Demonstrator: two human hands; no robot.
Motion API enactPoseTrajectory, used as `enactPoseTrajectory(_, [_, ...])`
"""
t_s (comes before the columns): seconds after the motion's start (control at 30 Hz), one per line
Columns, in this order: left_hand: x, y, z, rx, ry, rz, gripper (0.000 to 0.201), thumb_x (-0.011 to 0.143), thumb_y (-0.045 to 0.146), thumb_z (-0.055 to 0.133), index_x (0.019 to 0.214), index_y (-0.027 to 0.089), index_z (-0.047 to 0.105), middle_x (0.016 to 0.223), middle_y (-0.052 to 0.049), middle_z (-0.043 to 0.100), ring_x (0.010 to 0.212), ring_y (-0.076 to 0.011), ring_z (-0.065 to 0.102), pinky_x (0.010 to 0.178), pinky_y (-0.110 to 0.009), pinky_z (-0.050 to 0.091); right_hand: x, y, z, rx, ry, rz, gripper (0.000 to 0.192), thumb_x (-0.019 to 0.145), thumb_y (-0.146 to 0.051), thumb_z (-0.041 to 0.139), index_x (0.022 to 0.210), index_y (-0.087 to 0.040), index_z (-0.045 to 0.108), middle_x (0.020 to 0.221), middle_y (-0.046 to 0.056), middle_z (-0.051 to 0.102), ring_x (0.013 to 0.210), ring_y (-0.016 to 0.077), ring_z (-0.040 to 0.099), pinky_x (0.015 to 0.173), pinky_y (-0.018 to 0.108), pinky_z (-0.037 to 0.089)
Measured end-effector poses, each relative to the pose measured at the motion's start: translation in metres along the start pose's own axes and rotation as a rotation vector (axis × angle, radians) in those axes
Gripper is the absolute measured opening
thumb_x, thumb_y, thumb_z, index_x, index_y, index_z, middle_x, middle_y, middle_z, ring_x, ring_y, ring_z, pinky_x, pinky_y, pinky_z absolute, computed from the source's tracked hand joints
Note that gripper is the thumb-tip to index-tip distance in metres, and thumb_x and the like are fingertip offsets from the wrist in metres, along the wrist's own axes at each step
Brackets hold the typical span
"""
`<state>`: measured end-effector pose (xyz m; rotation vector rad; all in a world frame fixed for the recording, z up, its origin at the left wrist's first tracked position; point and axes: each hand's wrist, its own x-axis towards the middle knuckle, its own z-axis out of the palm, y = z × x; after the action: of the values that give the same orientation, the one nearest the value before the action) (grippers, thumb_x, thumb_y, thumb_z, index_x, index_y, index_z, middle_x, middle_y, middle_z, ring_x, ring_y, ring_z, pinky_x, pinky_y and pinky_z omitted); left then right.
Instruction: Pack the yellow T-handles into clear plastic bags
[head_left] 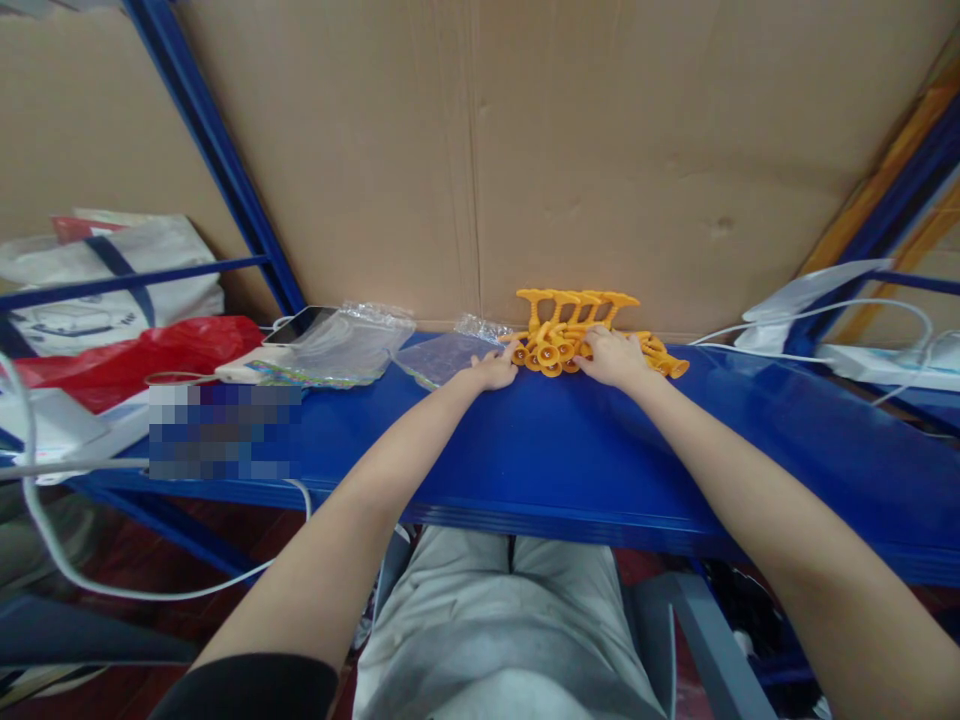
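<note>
A pile of yellow plastic pieces lies at the back of the blue table, with round cupped ends facing me. Several of them stand up behind the heap, their T-shaped ends in a row against the cardboard. My left hand rests at the left edge of the pile, fingers apart, with a fingertip touching the nearest piece. Over the right part of the pile, my right hand has its fingers bent around some pieces. Its fingertips are partly hidden among them. A clear plastic bag lies flat just left of my left hand.
More clear zip bags and a phone lie to the left. Beyond them are a red plastic bag and a white cloth bag. White cables run at the right. A cardboard wall closes the back.
</note>
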<state>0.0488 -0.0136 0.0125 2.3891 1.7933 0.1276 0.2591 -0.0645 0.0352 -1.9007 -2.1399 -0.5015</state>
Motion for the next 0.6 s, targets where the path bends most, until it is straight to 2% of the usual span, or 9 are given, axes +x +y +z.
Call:
enactPoseTrajectory(0.43, [0.001,0.011,0.002,-0.007,-0.025,0.052,0.065,0.092,0.033,0.026,0.155,0.029,0.009,0.158,-0.007,0.030,0.147,-0.0266,0.021,0.115,-0.059,0.017,0.001,0.006,-0.013,-0.038,-0.133,0.032,0.046,0.085,-0.034,0.046,0.124,-0.014,0.062,0.134,0.016,0.057,0.119,0.0369,0.053,0.097,0.056,0.039])
enactPoseTrajectory(0.6, [0.003,0.016,0.005,0.049,-0.026,0.086,0.064,0.093,0.035,0.023,0.155,0.029,0.007,0.158,-0.007,0.029,0.147,-0.0265,0.021,0.113,-0.058,0.021,0.001,0.006,-0.014,-0.025,-0.110,0.000,0.050,0.080,-0.028,0.047,0.126,-0.014,0.060,0.137,0.015,0.056,0.124,0.0357,0.049,0.100,0.056,0.036])
